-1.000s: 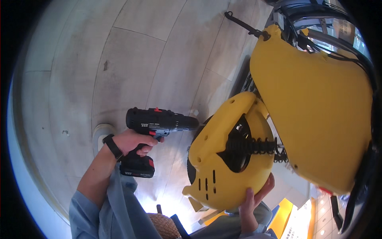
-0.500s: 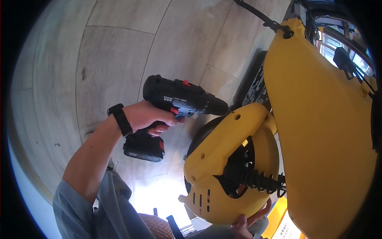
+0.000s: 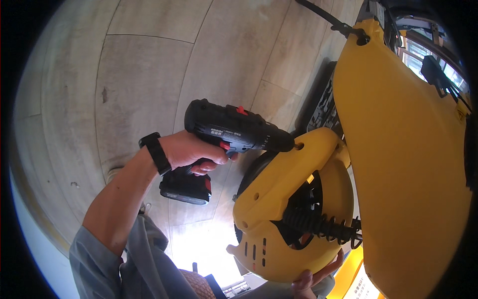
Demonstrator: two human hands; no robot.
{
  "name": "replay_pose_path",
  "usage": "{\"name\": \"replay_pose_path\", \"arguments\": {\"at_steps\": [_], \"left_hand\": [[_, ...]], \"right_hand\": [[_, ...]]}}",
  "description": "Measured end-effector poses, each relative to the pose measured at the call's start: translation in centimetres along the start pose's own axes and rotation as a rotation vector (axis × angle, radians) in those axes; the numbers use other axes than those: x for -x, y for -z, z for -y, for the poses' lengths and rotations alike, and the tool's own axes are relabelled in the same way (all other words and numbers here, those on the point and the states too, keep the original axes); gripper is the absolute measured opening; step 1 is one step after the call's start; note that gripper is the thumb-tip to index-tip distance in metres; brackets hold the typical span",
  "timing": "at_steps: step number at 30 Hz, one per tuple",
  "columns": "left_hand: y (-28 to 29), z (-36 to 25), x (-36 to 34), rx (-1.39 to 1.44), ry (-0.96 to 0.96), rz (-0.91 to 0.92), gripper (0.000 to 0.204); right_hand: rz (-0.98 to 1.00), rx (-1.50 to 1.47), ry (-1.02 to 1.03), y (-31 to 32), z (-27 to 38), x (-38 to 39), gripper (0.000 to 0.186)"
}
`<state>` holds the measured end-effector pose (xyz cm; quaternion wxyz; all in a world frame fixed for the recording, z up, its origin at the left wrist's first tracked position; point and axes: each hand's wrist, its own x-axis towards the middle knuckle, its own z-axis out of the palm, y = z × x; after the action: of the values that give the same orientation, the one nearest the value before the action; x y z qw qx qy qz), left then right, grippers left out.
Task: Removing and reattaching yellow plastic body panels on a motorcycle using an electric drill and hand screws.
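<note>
My left hand (image 3: 194, 154) is closed round the grip of a black cordless drill (image 3: 226, 122) with red switches. Its bit meets a hole near the upper end of a yellow slotted wheel cover (image 3: 269, 189). A black wheel, partly hidden, is behind the cover, and a black coil-spring shock (image 3: 321, 224) crosses its opening. My right hand (image 3: 311, 279) grips the cover's lower edge, fingers wrapped round it and partly hidden. Right of these stands a large yellow body panel (image 3: 398, 164).
Pale plank floor (image 3: 139, 84) lies under the drill. A black strap (image 3: 323, 15) extends from the top of the panel. Black cables with a connector (image 3: 433, 72) hang at the upper right. A yellow board (image 3: 348, 269) and bright light show at the bottom.
My left hand has raised the drill and moved it right until its bit reaches the cover's upper hole. The view has shifted, and the cover and panel appear farther right.
</note>
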<state>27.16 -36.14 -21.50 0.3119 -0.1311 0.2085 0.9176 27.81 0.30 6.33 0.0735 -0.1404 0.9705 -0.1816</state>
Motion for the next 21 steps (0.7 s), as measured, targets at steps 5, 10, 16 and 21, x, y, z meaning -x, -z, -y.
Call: {"name": "replay_pose_path", "arguments": {"at_steps": [5,10,16,21], "left_hand": [[-1.1,-1.1,0.8,-0.12,-0.03,-0.049,0.014],[0.1,-1.0,-0.3,-0.118,-0.014,0.021,0.009],[0.2,-0.9,-0.4,-0.107,-0.006,0.04,0.008],[0.1,0.2,-0.5,-0.03,-0.002,0.033,0.009]], "right_hand": [[-0.05,-0.101,-0.104,-0.7,4.2,-2.0,0.102],[-0.027,-0.061,-0.123,-1.1,4.5,-2.3,0.102],[-0.042,-0.024,-0.112,-1.0,4.3,-2.1,0.096],[-0.055,0.029,-0.067,-0.9,3.8,-2.0,0.091]]}}
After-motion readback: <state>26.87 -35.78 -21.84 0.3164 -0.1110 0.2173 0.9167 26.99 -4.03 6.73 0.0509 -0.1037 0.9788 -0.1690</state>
